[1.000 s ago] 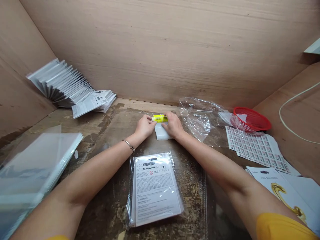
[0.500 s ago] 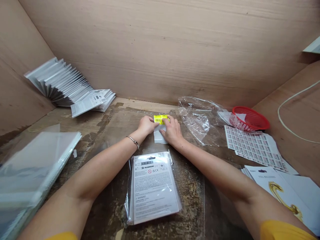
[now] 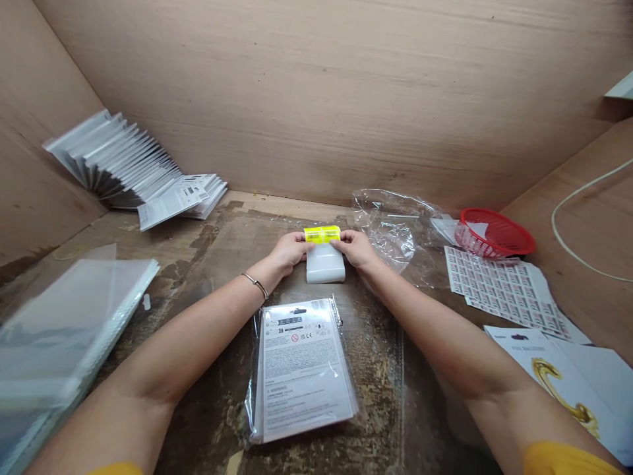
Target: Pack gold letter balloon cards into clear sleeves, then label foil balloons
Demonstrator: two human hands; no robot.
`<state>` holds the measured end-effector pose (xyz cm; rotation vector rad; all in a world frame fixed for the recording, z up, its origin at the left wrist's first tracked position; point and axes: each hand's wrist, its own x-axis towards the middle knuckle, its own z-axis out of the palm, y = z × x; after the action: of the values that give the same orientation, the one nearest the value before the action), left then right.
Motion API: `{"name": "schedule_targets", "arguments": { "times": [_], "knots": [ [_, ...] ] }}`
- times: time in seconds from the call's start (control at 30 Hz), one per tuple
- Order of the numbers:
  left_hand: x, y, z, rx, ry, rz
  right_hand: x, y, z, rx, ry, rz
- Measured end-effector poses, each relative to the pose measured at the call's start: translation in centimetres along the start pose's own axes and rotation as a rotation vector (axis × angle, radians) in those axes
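A white backing strip (image 3: pixel 325 262) with yellow barcode labels (image 3: pixel 322 235) at its far end lies at the middle of the table. My left hand (image 3: pixel 291 251) pinches the strip's left edge beside the labels, and my right hand (image 3: pixel 357 249) pinches its right edge. The near part of the strip curves over into a fold. Closer to me lies a clear-wrapped pack of printed cards (image 3: pixel 304 373), back side up, with neither hand touching it.
Fanned packs (image 3: pixel 133 161) lean at the back left. Clear plastic sleeves (image 3: pixel 74 330) lie at the left. To the right are crumpled film (image 3: pixel 390 237), a red basket (image 3: pixel 509 232), sticker sheets (image 3: pixel 504 284) and cards with a gold picture (image 3: pixel 539 356).
My right hand has moved right, off the face of the strip to its right edge. More of the white strip and both barcodes now show.
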<state>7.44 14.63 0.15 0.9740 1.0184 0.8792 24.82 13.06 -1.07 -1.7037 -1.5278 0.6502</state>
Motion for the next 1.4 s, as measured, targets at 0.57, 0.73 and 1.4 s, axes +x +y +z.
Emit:
{"name": "schedule_targets", "arguments": {
  "times": [0.57,0.73,1.4],
  "knots": [
    [0.2,-0.5,0.0,-0.093,-0.082,0.027,-0.2,-2.7,0.6,-0.382,0.106,-0.649],
    [0.1,0.3,0.4,-0.136,-0.005,-0.044,-0.6,-2.7,0.8,-0.349,0.117,-0.652],
    [0.0,0.2,1.2,-0.038,0.071,-0.053,-1.9,-3.2,0.1,-0.6,0.049,-0.79]
  ]
}}
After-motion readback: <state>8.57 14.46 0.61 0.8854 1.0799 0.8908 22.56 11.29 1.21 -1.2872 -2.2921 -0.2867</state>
